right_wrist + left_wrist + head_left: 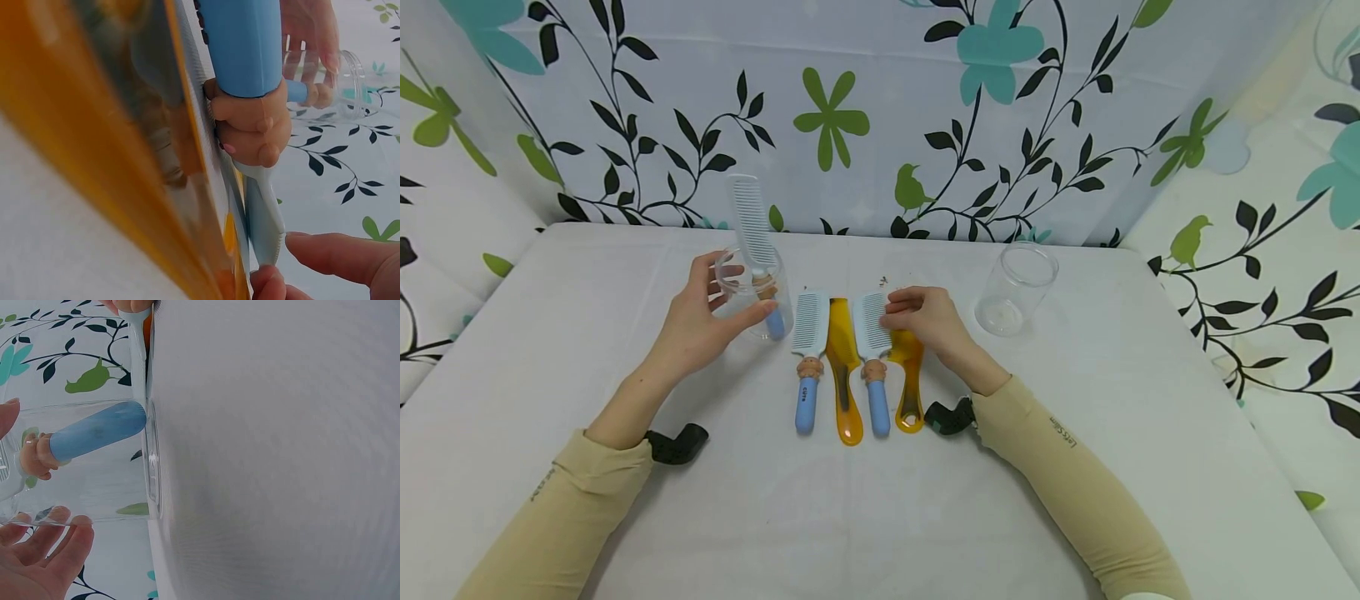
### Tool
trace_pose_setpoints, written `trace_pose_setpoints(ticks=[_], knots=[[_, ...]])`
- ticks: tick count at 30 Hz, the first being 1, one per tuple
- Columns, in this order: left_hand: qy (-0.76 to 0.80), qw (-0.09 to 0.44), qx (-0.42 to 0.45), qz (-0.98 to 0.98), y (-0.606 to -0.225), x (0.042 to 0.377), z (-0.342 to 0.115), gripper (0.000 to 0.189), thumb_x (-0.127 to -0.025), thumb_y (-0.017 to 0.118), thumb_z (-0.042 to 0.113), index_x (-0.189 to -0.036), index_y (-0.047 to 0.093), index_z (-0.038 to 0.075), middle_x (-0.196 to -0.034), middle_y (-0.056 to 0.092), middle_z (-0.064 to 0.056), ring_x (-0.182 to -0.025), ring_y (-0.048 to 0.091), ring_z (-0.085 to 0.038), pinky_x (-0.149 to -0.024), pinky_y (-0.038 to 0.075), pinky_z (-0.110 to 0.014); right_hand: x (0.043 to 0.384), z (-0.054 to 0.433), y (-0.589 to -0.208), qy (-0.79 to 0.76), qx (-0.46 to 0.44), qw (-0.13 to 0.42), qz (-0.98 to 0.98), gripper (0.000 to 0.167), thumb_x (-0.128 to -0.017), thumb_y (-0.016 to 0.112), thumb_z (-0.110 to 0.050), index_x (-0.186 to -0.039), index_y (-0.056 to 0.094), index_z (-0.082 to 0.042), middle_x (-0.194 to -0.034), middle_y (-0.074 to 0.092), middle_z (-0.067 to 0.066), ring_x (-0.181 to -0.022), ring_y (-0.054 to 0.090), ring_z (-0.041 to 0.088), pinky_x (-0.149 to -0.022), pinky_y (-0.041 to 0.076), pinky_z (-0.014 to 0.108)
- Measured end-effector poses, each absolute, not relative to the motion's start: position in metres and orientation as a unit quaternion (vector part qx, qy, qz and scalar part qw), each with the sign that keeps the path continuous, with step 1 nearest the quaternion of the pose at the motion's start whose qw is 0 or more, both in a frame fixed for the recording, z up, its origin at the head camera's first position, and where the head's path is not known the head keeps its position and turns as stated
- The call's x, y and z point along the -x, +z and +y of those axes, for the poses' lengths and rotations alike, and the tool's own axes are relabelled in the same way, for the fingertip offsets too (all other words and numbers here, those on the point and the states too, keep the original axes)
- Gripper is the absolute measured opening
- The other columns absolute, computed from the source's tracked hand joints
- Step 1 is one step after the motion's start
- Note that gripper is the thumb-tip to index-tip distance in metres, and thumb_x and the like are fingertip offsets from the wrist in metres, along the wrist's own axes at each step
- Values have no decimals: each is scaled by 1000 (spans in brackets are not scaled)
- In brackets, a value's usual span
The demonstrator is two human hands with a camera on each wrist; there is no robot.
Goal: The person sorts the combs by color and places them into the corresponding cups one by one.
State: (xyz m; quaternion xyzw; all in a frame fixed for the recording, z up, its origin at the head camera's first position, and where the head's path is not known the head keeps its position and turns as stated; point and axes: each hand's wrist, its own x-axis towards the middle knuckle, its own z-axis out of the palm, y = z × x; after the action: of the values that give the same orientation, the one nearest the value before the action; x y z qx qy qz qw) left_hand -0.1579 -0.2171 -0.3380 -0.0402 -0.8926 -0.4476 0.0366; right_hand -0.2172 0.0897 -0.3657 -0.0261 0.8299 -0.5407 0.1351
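Note:
My left hand (692,325) grips a clear plastic jar (784,287), thumb on one side and fingers on the other. A white comb (751,221) with a blue handle stands tilted in that jar, its toothed end above the rim. My right hand (936,329) pinches the toothed head of another blue-handled white comb (871,321) between thumb and finger. Both handles carry a tan figure-like collar, seen close in the right wrist view. This comb lies in a row with a third such comb (808,325) and two amber combs (843,358), (910,387); my right hand partly covers the rightmost.
A second clear jar (1017,292) stands right of my right hand. The white-covered table (850,517) ends at a patterned cloth backdrop (865,192). Small brown specks (883,281) lie behind the combs. A black device (679,443) sits at each wrist.

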Motion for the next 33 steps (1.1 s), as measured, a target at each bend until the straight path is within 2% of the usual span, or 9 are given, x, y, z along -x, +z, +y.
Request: trace_pose_setpoints(ticks=[5, 14, 23, 33], knots=[[-447, 37, 41, -893, -338, 159, -217, 92, -91, 71, 43, -156, 14, 10, -152, 40, -21, -139, 38, -46, -115, 34, -60, 216, 89, -364, -532, 24, 140, 835, 40, -87, 78, -16, -123, 66, -4, -111, 71, 11, -105, 63, 22, -97, 52, 32], [-446, 39, 43, -893, -339, 159, -218, 92, -91, 71, 42, -156, 14, 10, -152, 41, -21, -139, 38, -45, -116, 34, -59, 216, 88, -364, -525, 22, 151, 837, 40, -88, 78, -18, -124, 65, -5, -113, 70, 11, -102, 65, 22, -94, 54, 32], [-448, 40, 43, -892, -338, 158, -218, 91, -91, 71, 41, -155, 15, 9, -152, 41, -22, -139, 38, -45, -116, 34, -59, 216, 86, -366, -543, 21, 170, 822, 39, -88, 77, -15, -122, 66, -1, -110, 72, 14, -81, 73, 19, -87, 60, 29], [-445, 37, 40, -894, -336, 158, -217, 91, -92, 71, 42, -156, 14, 8, -152, 40, -22, -139, 38, -46, -116, 34, -60, 216, 87, -364, -551, 7, 187, 813, 35, -89, 76, -15, -118, 68, 2, -106, 70, 17, -73, 73, 17, -76, 62, 27]])
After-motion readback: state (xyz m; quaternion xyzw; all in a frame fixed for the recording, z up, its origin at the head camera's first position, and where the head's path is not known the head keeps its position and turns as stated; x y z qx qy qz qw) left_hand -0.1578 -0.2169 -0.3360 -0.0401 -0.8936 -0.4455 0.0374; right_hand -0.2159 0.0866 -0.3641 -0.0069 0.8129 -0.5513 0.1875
